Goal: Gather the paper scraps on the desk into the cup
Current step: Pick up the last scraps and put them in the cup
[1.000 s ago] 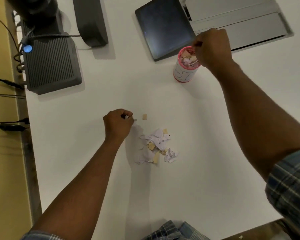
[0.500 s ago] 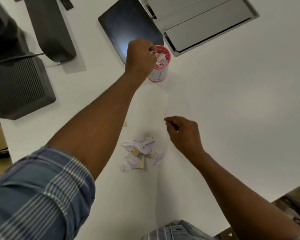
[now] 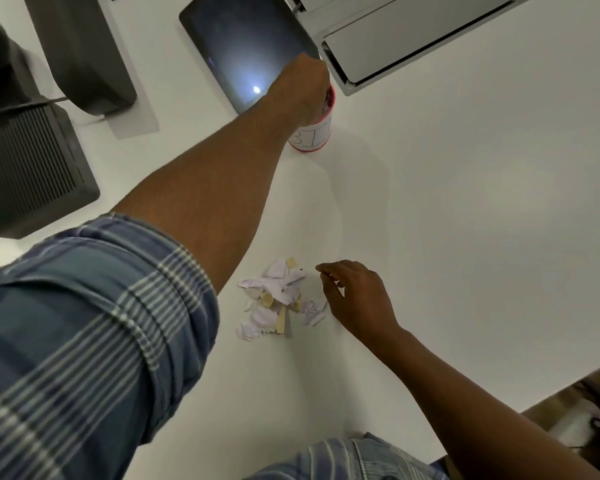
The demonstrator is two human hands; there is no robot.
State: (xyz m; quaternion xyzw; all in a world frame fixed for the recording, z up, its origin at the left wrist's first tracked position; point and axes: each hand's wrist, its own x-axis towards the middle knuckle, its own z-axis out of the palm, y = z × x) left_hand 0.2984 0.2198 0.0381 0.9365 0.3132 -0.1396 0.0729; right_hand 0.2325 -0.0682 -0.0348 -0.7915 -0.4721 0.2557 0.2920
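Note:
A small white cup with a pink rim [image 3: 313,137] stands at the far middle of the white desk [image 3: 465,202]. My left hand [image 3: 300,88] reaches across and covers the cup's mouth, its fingertips hidden inside, so any scrap in them is out of sight. A loose pile of white and tan paper scraps [image 3: 279,297] lies on the desk nearer to me. My right hand [image 3: 357,299] hovers just right of the pile, fingers apart and empty, its index finger pointing toward the scraps.
A dark tablet [image 3: 236,46] lies just behind the cup, with a grey hatch panel [image 3: 395,36] to its right. A black ribbed device [image 3: 25,168] and a dark stand [image 3: 84,53] sit at the far left. The desk's edge runs along the lower right.
My left hand carried over from the pile to the cup and now covers its mouth. My right hand left the cup, came down beside the pile and spread its fingers.

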